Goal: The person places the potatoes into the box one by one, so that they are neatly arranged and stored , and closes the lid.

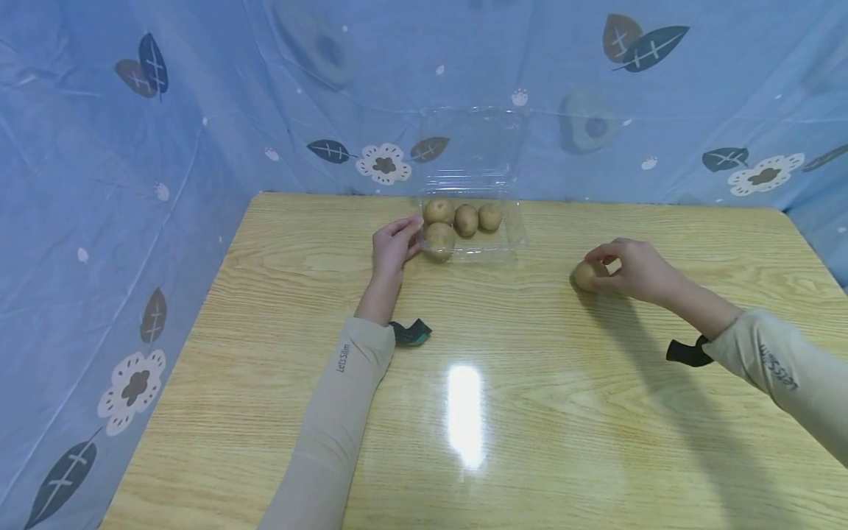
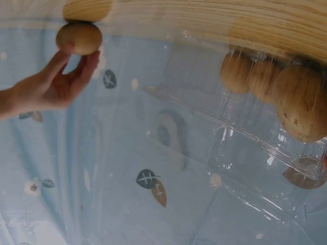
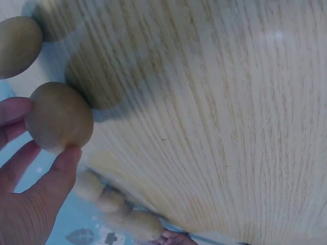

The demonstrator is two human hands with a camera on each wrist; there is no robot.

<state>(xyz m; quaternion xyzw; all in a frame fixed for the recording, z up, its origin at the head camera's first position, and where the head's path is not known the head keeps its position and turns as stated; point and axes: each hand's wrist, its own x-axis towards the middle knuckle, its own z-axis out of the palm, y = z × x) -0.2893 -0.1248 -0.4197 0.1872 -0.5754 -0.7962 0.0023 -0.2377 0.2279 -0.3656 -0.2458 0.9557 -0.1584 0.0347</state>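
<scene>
Head view shows a loose potato (image 1: 584, 275) on the wooden table (image 1: 278, 383), well to the right of the clear plastic box (image 1: 513, 239). The right hand (image 1: 632, 269) pinches this potato between curled fingers and thumb; the right wrist view shows the same potato (image 3: 60, 117) held by the fingertips (image 3: 64, 161), and I cannot tell whether it touches the wood there. A second potato (image 3: 18, 46) sits at the upper left edge of that view, apart from the held one.

Inside the box lie four potatoes: one at the front left corner (image 1: 439, 237) and three in a row behind it (image 1: 466, 219). The box's lid (image 1: 473, 147) stands open and upright at the back, against the blue patterned cloth (image 1: 132, 184) behind the table. The left hand (image 1: 394, 246) rests at the left side of the box, its curled fingers grasping the left wall and rim beside the front left potato. The left wrist view shows the potatoes close through the ribbed plastic (image 2: 299, 102), with the right hand and its potato (image 2: 79, 38) far beyond the box.

Both arms wear beige sleeves (image 1: 338, 412) with dark wrist straps (image 1: 411, 333). A bright glare patch (image 1: 465, 412) lies on the table nearer the person than the box.
</scene>
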